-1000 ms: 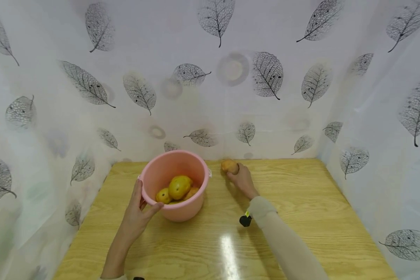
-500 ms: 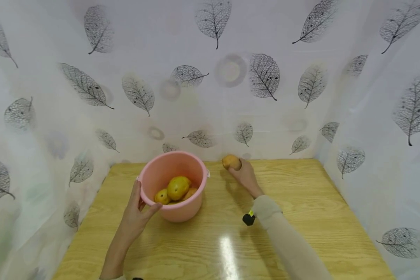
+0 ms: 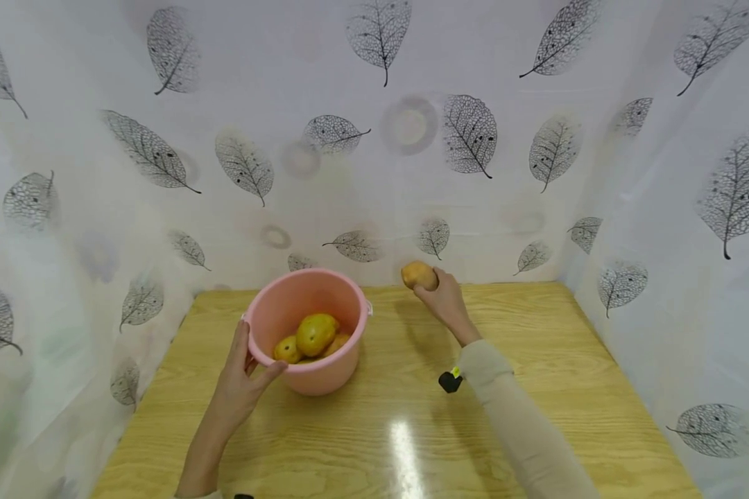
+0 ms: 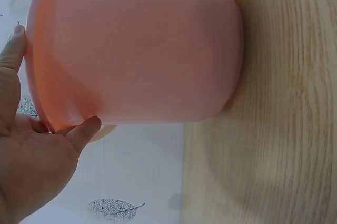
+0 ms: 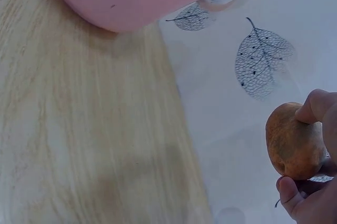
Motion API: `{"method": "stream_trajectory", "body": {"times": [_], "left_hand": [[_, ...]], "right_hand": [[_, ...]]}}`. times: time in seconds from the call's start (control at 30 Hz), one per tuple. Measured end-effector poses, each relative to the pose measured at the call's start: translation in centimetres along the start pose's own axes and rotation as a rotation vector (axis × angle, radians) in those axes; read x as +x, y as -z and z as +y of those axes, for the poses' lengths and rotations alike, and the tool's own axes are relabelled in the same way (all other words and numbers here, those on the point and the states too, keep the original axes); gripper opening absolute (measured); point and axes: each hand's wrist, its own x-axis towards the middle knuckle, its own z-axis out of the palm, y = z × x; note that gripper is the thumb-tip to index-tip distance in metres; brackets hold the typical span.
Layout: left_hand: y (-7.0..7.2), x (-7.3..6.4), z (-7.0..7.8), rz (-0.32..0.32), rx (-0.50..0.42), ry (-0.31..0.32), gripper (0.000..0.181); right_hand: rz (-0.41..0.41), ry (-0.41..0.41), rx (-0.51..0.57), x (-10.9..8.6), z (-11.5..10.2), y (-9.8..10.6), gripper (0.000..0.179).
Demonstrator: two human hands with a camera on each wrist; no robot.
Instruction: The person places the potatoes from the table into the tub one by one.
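Note:
A pink bucket (image 3: pixel 324 381) with a white handle stands on the table, left of centre. My left hand (image 3: pixel 235 388) grips its near left rim; in the left wrist view the thumb and fingertips lie against the bucket's outer wall (image 4: pixel 152 50). Several yellow, rounded fruits or vegetables (image 3: pixel 315 335) lie in the bottom, the largest on top. To the right of the bucket, my right hand (image 3: pixel 446 303) holds a brownish potato (image 5: pixel 292 139) between thumb and fingers, raised over the table's back edge. Its shadow falls on the wood beneath.
The wood-grain table (image 3: pixel 537 360) ends at the back against a white sheet (image 3: pixel 487 229) printed with dark leaves, which also hangs at both sides. A small black device (image 3: pixel 451 381) sits at my right sleeve cuff.
My right hand has lifted the potato from the back of the table and shifted slightly right. The left hand keeps its grip on the bucket's rim.

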Motion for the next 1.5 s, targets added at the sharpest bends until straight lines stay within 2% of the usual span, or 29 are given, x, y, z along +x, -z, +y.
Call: {"method": "stream_trajectory", "body": {"times": [0.37,0.6,0.87,1.3,1.5], "left_hand": [[0.1,0.0,0.0,0.000,0.000,-0.009,0.106],[0.1,-0.1,0.0,-0.004,-0.031,-0.041,0.105],[0.1,0.0,-0.1,-0.005,-0.029,-0.030,0.105],[0.0,-0.1,-0.2,-0.006,-0.040,-0.033,0.104],[0.0,0.0,-0.3,-0.004,-0.030,-0.037,0.104]], "right_hand": [[0.017,0.060,-0.006,0.0,-2.8,2.6,0.073],[0.002,0.087,0.020,0.0,-4.2,4.1,0.074],[0.003,0.097,0.020,0.0,-5.3,5.2,0.071],[0.000,0.108,0.022,-0.3,-5.5,5.7,0.069],[-0.018,0.088,0.016,-0.4,-5.8,5.6,0.072]]}}
